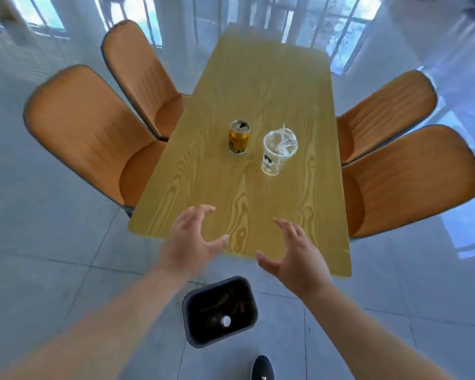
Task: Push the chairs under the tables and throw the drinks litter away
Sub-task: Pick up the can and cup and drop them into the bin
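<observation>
A gold drinks can (239,137) stands upright mid-table on the light wooden table (203,187). Beside it on the right stands a clear plastic cup (277,152) with a straw. My left hand (195,237) and my right hand (294,253) hover over the table's near edge, both empty with fingers spread, well short of the can and cup. Two orange chairs (93,133) (143,75) sit along the left side and two more orange chairs (406,182) (384,111) along the right, all with seats tucked partly under the table.
A dark bin (195,325) with litter inside stands on the tiled floor just below the table's near edge, between my forearms. My shoe (262,368) shows at the bottom. Sheer curtains and windows lie beyond the table.
</observation>
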Action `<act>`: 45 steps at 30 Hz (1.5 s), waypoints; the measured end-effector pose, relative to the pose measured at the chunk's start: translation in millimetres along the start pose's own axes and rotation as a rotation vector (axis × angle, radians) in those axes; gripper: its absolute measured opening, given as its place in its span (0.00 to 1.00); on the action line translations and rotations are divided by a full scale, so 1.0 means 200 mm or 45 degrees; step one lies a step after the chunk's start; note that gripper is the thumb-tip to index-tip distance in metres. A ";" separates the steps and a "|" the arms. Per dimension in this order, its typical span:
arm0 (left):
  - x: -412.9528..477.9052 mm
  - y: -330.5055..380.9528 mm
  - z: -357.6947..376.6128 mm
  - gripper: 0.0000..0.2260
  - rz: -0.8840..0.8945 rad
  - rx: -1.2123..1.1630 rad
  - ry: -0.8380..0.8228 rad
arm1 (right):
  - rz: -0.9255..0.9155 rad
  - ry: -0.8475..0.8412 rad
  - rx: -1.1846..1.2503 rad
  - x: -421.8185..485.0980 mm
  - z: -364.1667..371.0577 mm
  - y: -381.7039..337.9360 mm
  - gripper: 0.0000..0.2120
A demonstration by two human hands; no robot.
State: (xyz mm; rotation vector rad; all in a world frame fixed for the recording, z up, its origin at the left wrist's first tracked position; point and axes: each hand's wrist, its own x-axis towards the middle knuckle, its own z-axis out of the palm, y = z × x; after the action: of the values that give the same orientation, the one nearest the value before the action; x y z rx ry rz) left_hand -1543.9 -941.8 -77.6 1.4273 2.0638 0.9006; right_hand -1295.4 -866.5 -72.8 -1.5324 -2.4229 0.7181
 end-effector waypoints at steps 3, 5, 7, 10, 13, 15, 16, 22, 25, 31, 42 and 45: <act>0.31 0.17 -0.09 0.31 0.040 0.071 0.009 | 0.003 0.121 0.043 0.24 -0.17 0.02 0.44; 0.50 0.24 -0.10 0.33 0.019 0.135 0.030 | -0.003 0.173 0.090 0.41 -0.24 0.06 0.46; 0.68 0.28 -0.08 0.35 -0.023 0.152 0.068 | -0.014 0.203 0.122 0.59 -0.29 0.11 0.48; 0.93 0.29 -0.01 0.39 -0.096 0.139 0.107 | -0.030 0.219 0.166 0.83 -0.30 0.19 0.52; 1.15 0.26 0.08 0.44 -0.135 0.167 0.143 | -0.090 0.233 0.188 1.03 -0.31 0.24 0.55; 1.28 0.24 0.15 0.47 -0.169 0.205 0.150 | -0.119 0.222 0.189 1.13 -0.31 0.26 0.57; 1.34 0.22 0.18 0.48 -0.185 0.230 0.144 | -0.135 0.207 0.182 1.17 -0.31 0.27 0.58; 1.64 0.17 0.33 0.48 -0.274 0.257 0.056 | -0.211 0.075 0.107 1.37 -0.33 0.32 0.59; 1.69 0.13 0.36 0.41 -0.300 0.246 -0.013 | -0.221 -0.021 0.112 1.42 -0.33 0.32 0.56; 1.50 0.06 0.33 0.31 -0.266 0.216 -0.069 | -0.221 -0.061 0.201 1.35 -0.28 0.29 0.43; 0.41 -0.13 0.17 0.29 -0.161 0.212 -0.164 | -0.039 0.062 0.184 0.57 -0.15 0.20 0.41; 0.15 -0.19 0.15 0.30 -0.122 0.171 -0.202 | 0.049 0.088 0.186 0.28 -0.09 0.12 0.40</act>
State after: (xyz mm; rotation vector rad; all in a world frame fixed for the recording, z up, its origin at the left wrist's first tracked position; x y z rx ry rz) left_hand -1557.7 -915.8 -125.8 1.4054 2.0856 0.6005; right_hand -1294.0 -803.3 -74.2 -1.5240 -2.2444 0.8158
